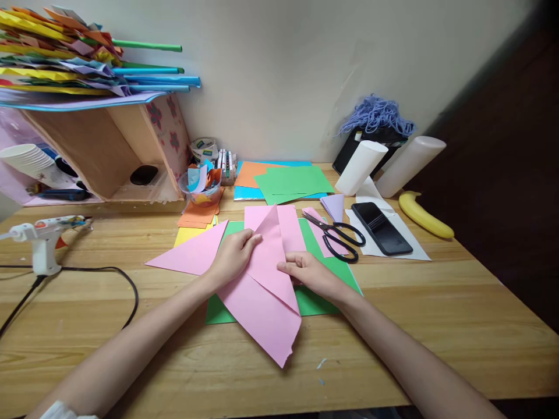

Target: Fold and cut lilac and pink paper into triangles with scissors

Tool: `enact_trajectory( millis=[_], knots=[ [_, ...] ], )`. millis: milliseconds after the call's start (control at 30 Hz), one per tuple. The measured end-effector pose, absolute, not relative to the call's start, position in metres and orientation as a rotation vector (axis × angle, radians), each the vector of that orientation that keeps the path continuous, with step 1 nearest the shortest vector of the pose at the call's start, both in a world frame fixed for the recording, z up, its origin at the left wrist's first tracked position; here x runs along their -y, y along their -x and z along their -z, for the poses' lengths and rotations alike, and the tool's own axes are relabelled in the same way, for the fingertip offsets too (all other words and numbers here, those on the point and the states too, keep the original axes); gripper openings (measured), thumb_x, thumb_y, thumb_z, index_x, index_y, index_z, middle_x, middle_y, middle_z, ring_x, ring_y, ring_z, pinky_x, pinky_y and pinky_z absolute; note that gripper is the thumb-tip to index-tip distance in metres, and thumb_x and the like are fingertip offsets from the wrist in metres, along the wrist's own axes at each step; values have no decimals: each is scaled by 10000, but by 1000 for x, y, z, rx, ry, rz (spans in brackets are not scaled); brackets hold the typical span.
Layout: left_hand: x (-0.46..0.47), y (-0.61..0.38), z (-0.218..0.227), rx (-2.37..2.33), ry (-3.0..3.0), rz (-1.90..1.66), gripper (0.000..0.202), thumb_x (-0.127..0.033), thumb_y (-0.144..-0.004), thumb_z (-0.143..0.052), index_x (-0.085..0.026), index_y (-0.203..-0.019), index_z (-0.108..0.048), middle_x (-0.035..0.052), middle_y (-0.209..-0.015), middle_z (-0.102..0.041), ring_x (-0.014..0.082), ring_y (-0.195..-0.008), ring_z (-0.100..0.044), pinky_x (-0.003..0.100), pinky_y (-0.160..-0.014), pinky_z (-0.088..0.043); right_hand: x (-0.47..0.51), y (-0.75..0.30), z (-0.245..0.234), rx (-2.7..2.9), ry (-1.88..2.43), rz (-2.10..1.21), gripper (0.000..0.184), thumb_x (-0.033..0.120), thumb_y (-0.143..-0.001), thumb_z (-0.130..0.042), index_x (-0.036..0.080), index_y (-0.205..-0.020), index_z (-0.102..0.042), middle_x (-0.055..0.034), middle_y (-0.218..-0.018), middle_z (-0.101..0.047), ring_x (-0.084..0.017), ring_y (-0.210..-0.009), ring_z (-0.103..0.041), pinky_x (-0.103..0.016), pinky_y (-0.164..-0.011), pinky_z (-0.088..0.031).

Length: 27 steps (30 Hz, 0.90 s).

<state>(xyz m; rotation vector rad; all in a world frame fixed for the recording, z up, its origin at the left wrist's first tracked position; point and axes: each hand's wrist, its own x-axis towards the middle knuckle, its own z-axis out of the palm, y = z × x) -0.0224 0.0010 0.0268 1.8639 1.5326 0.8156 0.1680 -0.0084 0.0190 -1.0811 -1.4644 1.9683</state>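
Observation:
A large sheet of pink paper (257,311), partly folded over itself, lies at the middle of the table above green paper (327,302). My left hand (236,253) is closed on its upper left part, thumb on top. At the fold's right edge, my right hand (308,272) pinches the same pink paper between thumb and fingers. One corner points toward me, and another piece of pink paper (187,250) stretches out to the left. Black-handled scissors (338,235) lie to the right of my hands, over a smaller pink strip (321,233).
A glue gun (43,238) with a black cable stands at left. Behind are orange paper (198,215), green sheets (297,181) and a tub of scraps (201,189). At right lie a phone (381,228), a banana (425,215) and white rolls (361,167). A wooden box (100,145) stands back left.

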Motion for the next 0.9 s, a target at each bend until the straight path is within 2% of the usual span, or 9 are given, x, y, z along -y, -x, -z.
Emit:
enact_trajectory(
  millis=[167,367,533,667,733,800,900],
  knots=[
    [-4,25,-24,-1548,-1849,-856,322,-377,-860,-375,-181,-606,-404,-30,-573,-442,123,-583,-418,235,-565,-295,6,-177,-19,1678,1064,-2001,296,382,-703,-650,160,-636,-466,37,-496,-552,-103,-477,-524,-215,-478,-350],
    [-11,32,-24,-1594,-1837,-905,335,-381,-855,-372,-185,-584,-350,-42,-542,-377,115,-554,-373,235,-555,-289,2,-184,-20,1730,977,-2079,298,305,-612,-736,153,-689,-492,30,-596,-604,-107,-581,-571,-218,-569,-398],
    [-13,35,-24,-1609,-1847,-932,345,-389,-854,-367,-184,-581,-318,-60,-529,-307,100,-532,-334,248,-656,-326,2,-185,-22,1783,980,-2084,318,299,-572,-761,146,-704,-516,25,-622,-604,-102,-580,-555,-203,-536,-374],
    [-6,28,-27,-1562,-1790,-907,336,-408,-857,-365,-186,-605,-354,-46,-564,-352,112,-570,-367,234,-583,-306,5,-179,-21,1638,913,-2150,333,289,-619,-737,140,-853,-552,6,-717,-626,-115,-651,-577,-222,-599,-416],
    [-1,23,-29,-1517,-1792,-860,332,-411,-860,-365,-183,-618,-385,-39,-576,-385,117,-584,-384,230,-562,-296,7,-175,-19,1555,921,-2111,355,303,-631,-732,139,-889,-553,6,-729,-623,-104,-632,-568,-206,-571,-412],
    [3,18,-30,-1495,-1820,-831,329,-401,-868,-362,-180,-627,-405,-37,-581,-408,117,-587,-394,230,-566,-295,8,-171,-17,1539,973,-2023,285,371,-694,-676,136,-787,-544,31,-609,-579,-73,-501,-511,-182,-466,-356],
    [8,15,-31,-1504,-1852,-829,325,-382,-879,-351,-180,-629,-402,-35,-585,-424,116,-587,-398,232,-567,-288,9,-169,-15,1552,1051,-1940,368,481,-797,-517,159,-626,-466,62,-447,-473,-54,-353,-404,-187,-370,-263]
  ],
)
